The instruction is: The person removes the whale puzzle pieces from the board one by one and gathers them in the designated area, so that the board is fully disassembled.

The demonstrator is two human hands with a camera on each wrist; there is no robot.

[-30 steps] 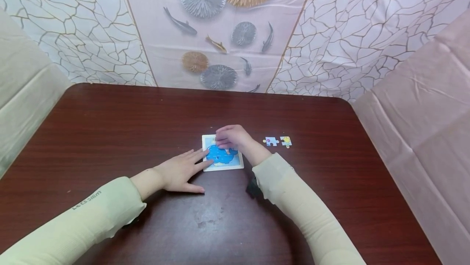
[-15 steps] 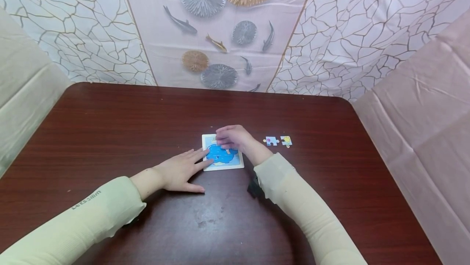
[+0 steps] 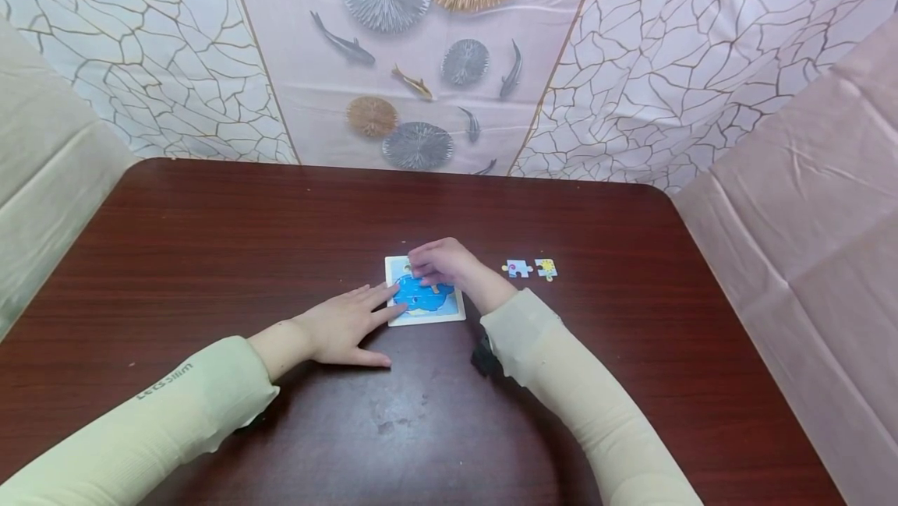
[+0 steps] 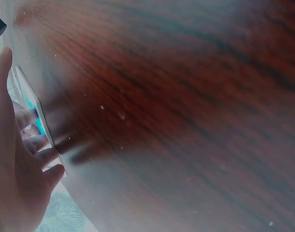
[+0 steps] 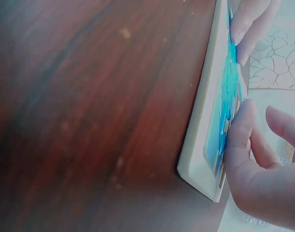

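Observation:
A small square jigsaw puzzle in a white frame [image 3: 425, 320] lies on the table, with a blue whale [image 3: 421, 299] pictured on it. My left hand [image 3: 345, 327] is spread flat at its left side, two fingertips resting on the puzzle and the thumb out on the table. Over the upper part of the puzzle, my right hand [image 3: 449, 263] bends its thumb and fingers together; a pale edge of a puzzle piece [image 5: 242, 87] shows at the fingertips in the right wrist view, mostly hidden. A tan patch [image 3: 436, 288] shows near the whale's tail.
Two loose jigsaw pieces lie right of the puzzle: one pale blue with a pink swirl [image 3: 517, 268], one with a yellow sun [image 3: 546, 267]. The dark wooden table [image 3: 281, 233] ends at a patterned cloth [image 3: 421, 61] behind. A black object [image 3: 484, 356] sits under the right wrist.
My right hand has shifted very slightly left over the puzzle, its fingers bent a little differently. My left hand and the loose pieces stay where they were.

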